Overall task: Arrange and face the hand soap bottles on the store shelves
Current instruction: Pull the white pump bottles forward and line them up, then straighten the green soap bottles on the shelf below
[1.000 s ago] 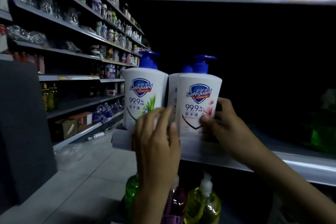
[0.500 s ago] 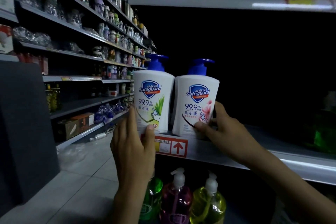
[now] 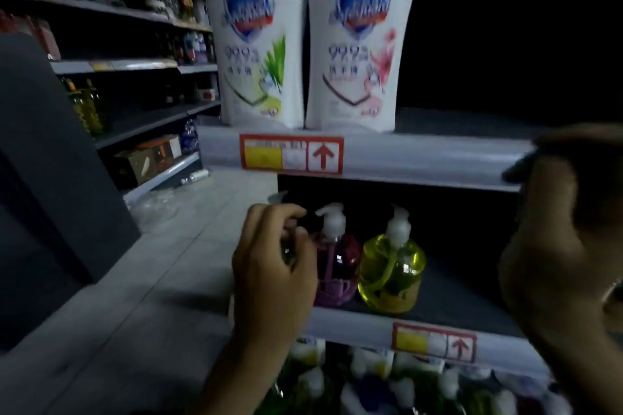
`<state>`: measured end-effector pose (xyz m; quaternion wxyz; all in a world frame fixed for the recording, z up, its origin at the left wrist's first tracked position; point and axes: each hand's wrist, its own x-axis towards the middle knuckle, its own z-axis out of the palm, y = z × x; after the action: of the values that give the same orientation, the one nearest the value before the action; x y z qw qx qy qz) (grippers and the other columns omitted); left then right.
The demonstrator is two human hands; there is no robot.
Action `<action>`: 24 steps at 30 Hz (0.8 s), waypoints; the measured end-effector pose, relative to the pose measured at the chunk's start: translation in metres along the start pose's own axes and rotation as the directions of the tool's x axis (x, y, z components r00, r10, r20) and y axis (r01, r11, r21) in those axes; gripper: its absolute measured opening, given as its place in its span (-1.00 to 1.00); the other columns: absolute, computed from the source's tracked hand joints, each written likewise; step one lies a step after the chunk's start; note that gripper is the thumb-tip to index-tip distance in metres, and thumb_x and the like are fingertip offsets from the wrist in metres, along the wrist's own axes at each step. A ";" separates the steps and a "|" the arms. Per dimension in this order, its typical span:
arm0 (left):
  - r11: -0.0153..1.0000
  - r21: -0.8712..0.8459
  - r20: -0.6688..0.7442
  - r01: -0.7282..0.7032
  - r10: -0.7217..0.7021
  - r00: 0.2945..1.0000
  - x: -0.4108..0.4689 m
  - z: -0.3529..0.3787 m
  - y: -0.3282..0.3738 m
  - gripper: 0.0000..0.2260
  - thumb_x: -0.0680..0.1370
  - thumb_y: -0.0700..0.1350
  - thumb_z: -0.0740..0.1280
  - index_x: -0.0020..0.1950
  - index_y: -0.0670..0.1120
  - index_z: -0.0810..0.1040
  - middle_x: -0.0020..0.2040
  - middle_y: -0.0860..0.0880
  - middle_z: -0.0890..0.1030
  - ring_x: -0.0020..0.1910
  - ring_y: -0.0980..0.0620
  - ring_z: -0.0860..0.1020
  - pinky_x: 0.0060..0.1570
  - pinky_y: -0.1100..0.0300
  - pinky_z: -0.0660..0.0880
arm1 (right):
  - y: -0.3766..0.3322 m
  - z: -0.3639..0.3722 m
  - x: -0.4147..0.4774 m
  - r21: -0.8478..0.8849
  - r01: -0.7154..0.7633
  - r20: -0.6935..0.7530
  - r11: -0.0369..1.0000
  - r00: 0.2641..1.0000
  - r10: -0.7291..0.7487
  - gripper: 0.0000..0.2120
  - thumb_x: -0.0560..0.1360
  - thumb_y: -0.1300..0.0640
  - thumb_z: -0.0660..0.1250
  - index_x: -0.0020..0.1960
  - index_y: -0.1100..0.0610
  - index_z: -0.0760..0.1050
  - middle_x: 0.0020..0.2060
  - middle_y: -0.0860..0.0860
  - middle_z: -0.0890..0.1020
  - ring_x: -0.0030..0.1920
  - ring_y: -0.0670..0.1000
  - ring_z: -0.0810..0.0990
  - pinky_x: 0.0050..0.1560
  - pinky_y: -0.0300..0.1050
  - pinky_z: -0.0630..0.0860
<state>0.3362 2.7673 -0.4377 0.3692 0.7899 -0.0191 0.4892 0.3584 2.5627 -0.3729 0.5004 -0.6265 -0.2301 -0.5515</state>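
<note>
Two white pump bottles stand side by side at the front of the upper shelf (image 3: 421,158), labels facing me: one with a green leaf (image 3: 256,44), one with a pink flower (image 3: 357,44). On the shelf below stand a pink clear bottle (image 3: 337,266) and a yellow clear bottle (image 3: 391,273). My left hand (image 3: 273,263) is left of the pink one, fingers curled around the neck of a bottle that it almost wholly hides; a white pump tip (image 3: 278,197) shows above the hand. My right hand (image 3: 566,229) is blurred at the right, by the upper shelf's edge.
Red-framed price labels (image 3: 291,155) sit on both shelf edges. Several more pump bottles (image 3: 371,381) crowd the bottom shelf. A dark panel (image 3: 50,178) stands close on the left, with the tiled aisle floor (image 3: 151,280) and stocked shelves (image 3: 135,64) beyond.
Both hands have let go of the white bottles. My left hand dropped to the lower shelf and closed on a bottle there; my right hand moved right. The view tilted down.
</note>
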 end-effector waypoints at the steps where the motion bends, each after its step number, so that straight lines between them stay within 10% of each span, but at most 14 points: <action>1: 1.000 0.027 0.106 0.009 -0.012 0.994 -0.008 0.004 -0.004 -0.91 0.50 -0.19 0.26 -0.06 -0.04 0.53 -0.11 0.06 0.49 -0.21 0.15 0.48 -0.23 0.41 0.38 | 0.010 -0.006 -0.023 -0.076 -0.059 0.047 0.995 0.997 0.063 -0.91 0.57 0.22 0.17 -0.03 0.15 0.44 -0.24 -0.11 0.53 -0.26 -0.23 0.51 -0.18 -0.25 0.40; 3: 0.995 0.100 0.325 0.009 -0.042 0.945 -0.028 0.013 -0.009 -0.91 0.53 -0.16 0.28 -0.01 0.00 0.51 -0.08 0.14 0.46 -0.21 0.16 0.47 -0.25 0.41 0.37 | 0.044 -0.016 -0.061 -0.307 -0.175 0.266 0.935 0.928 0.261 -0.91 0.51 0.17 0.22 -0.03 0.06 0.48 -0.20 -0.13 0.56 -0.19 -0.17 0.55 -0.14 -0.32 0.39; 8: 0.987 0.159 0.554 0.018 -0.104 0.826 -0.058 0.047 -0.001 -0.58 0.57 -0.13 0.26 0.44 0.04 0.35 0.27 0.08 0.45 -0.01 0.04 0.53 -0.08 0.26 0.41 | 0.091 -0.028 -0.080 -0.534 -0.437 0.702 0.724 0.248 0.668 -0.28 0.40 0.09 0.48 0.44 -0.16 0.22 0.29 -0.08 0.49 0.24 0.07 0.53 0.07 0.05 0.52; 12: 0.971 0.236 0.529 0.024 -0.149 0.835 -0.061 0.073 0.016 -0.47 0.55 -0.11 0.23 0.51 0.03 0.22 0.09 -0.04 0.59 -0.02 -0.03 0.57 -0.09 0.02 0.55 | 0.091 -0.010 -0.080 -0.459 -0.485 0.727 0.745 0.277 0.628 -0.01 0.23 -0.07 0.53 0.53 -0.09 0.07 0.34 -0.05 0.49 0.32 0.03 0.47 0.22 0.02 0.50; 16: 0.971 0.178 0.539 0.159 -0.232 0.810 -0.066 0.086 0.029 -0.49 0.53 -0.18 0.23 0.48 0.07 0.28 0.00 -0.01 0.62 -0.02 0.06 0.60 -0.07 0.03 0.59 | 0.100 -0.003 -0.080 -0.502 -0.428 0.597 0.752 0.458 0.659 -0.27 0.33 0.06 0.55 0.41 0.05 0.30 0.24 0.03 0.57 0.23 0.06 0.54 -0.04 -0.30 0.40; 24: 0.952 0.013 0.633 0.306 -0.245 0.734 -0.073 0.136 0.054 -0.42 0.49 -0.29 0.18 0.46 0.14 0.28 0.10 0.03 0.61 0.11 0.06 0.56 -0.02 0.02 0.58 | 0.111 -0.049 -0.071 -0.600 -0.413 0.409 0.685 0.578 0.706 -0.36 0.35 0.04 0.54 0.34 0.09 0.36 0.12 0.05 0.63 0.10 0.13 0.60 -0.13 -0.20 0.39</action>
<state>0.3803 2.6223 -0.4985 0.4457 0.8835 -0.0463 0.1363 0.4093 2.4947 -0.4848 0.3929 -0.9051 -0.0309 -0.1598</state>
